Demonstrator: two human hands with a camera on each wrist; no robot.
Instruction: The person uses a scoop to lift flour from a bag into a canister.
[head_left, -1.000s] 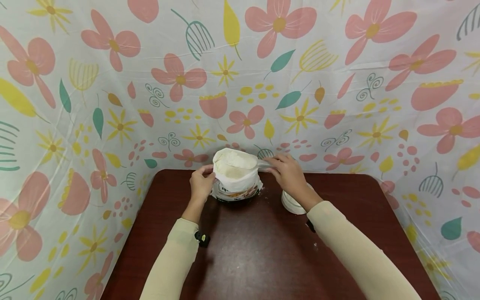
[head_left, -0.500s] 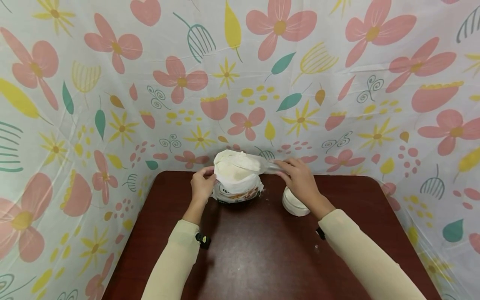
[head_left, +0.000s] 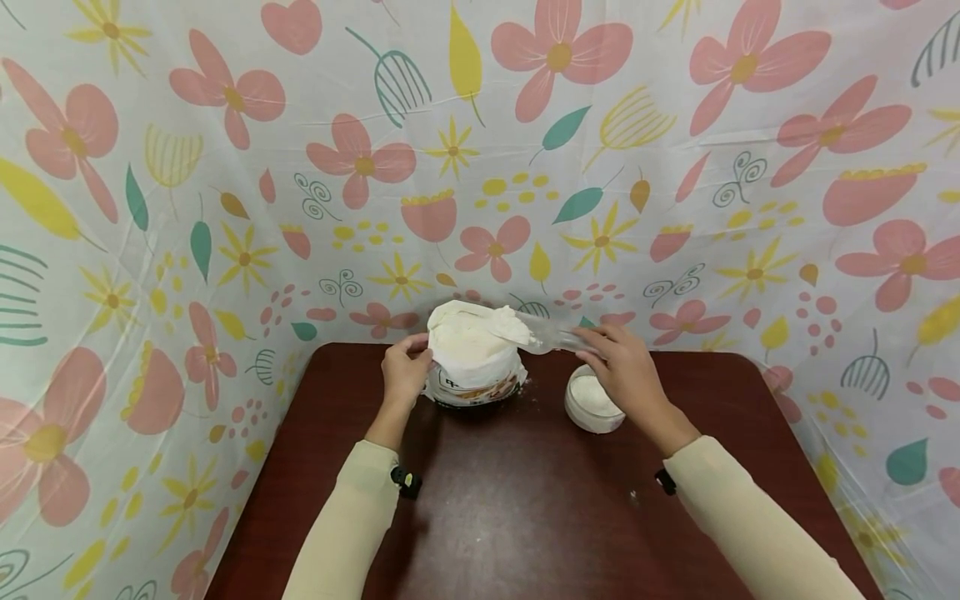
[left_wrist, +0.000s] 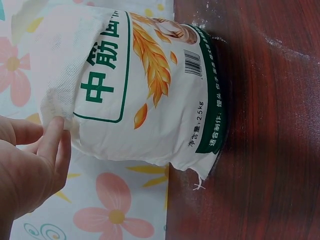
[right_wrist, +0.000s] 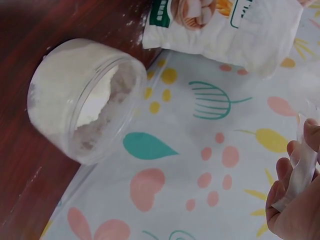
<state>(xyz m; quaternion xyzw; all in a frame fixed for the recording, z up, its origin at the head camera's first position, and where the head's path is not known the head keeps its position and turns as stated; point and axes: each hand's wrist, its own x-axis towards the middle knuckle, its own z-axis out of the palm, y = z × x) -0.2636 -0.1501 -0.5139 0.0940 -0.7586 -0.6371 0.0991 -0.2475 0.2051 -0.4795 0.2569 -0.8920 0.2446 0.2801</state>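
A white flour bag (head_left: pixel 476 375) stands upright at the table's back edge, its top open and flour visible inside. My left hand (head_left: pixel 405 372) pinches the left side of its rim; the left wrist view shows fingers (left_wrist: pixel 52 142) against the white cloth. In my right hand (head_left: pixel 628 373) is the handle of a clear plastic scoop (head_left: pixel 553 337), held over the bag's right rim. Heaped flour (head_left: pixel 510 325) lies on the scoop. Below the right hand stands a clear round jar (head_left: pixel 592 414), partly filled with flour and without a lid on it.
The dark red-brown table (head_left: pixel 487 517) carries small spills of flour beside the bag and near the jar. A flower-patterned cloth (head_left: pixel 480 167) hangs right behind and at the sides of the table.
My right hand has drawn the scoop up and to the right, out of the bag, with flour heaped on it. The left hand stays at the bag's rim.
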